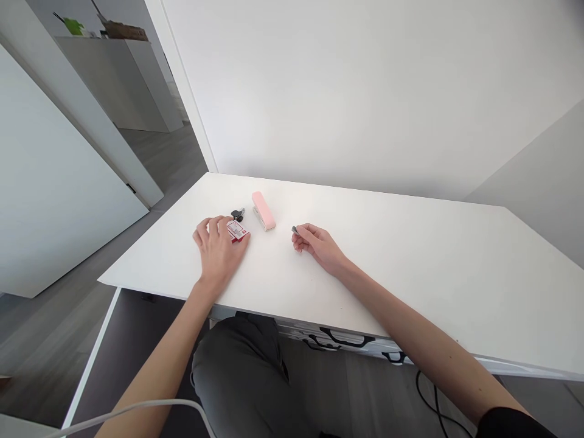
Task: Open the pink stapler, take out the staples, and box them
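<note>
My left hand (216, 252) rests on the white tabletop, its fingers and thumb closed around a small red-and-white box (237, 230). The box's printed label faces up, and the fingers hide its left part. Just behind the box lie small black objects with a silvery part (238, 215), too small to name surely. A pink stapler (263, 210) lies between my hands, a little farther back. To its right, my right hand (317, 243) is closed in a pinch above the table. A small dark grey piece (294, 230) sticks out between thumb and forefinger; its kind is unclear.
The white table (410, 267) meets a white wall behind. Black drawer handles (347, 338) show under its front edge, above my grey-trousered leg (241, 365). A white cable (150, 403) crosses at lower left, and a black cable (435, 401) lies at lower right.
</note>
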`<state>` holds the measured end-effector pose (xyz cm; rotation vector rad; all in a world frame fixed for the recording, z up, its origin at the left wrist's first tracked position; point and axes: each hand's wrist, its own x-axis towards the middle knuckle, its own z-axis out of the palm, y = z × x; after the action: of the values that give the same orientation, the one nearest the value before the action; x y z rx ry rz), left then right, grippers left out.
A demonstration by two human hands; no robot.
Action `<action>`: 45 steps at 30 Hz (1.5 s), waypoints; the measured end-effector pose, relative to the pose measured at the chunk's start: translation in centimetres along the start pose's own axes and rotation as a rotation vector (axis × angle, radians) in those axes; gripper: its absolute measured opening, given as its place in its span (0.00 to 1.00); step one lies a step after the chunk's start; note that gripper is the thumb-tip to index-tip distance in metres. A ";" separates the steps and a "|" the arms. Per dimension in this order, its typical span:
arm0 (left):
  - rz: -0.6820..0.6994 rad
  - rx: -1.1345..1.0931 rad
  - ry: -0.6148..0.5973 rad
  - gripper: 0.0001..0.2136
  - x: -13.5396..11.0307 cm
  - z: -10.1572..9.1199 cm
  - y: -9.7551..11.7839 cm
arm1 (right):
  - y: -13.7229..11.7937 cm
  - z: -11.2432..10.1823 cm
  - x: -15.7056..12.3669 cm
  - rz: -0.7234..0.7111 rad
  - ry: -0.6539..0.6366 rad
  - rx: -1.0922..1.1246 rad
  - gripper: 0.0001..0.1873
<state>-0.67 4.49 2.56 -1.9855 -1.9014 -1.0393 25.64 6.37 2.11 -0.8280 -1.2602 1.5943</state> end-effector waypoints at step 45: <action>0.260 -0.375 -0.394 0.26 -2.4 -2.0 0.9 | 0.4 0.1 -0.5 0.045 -0.257 -0.107 0.23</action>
<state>-0.33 1.24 2.85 -2.7390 -1.6316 -1.0516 25.65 5.85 1.71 -0.7386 -1.5289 1.7224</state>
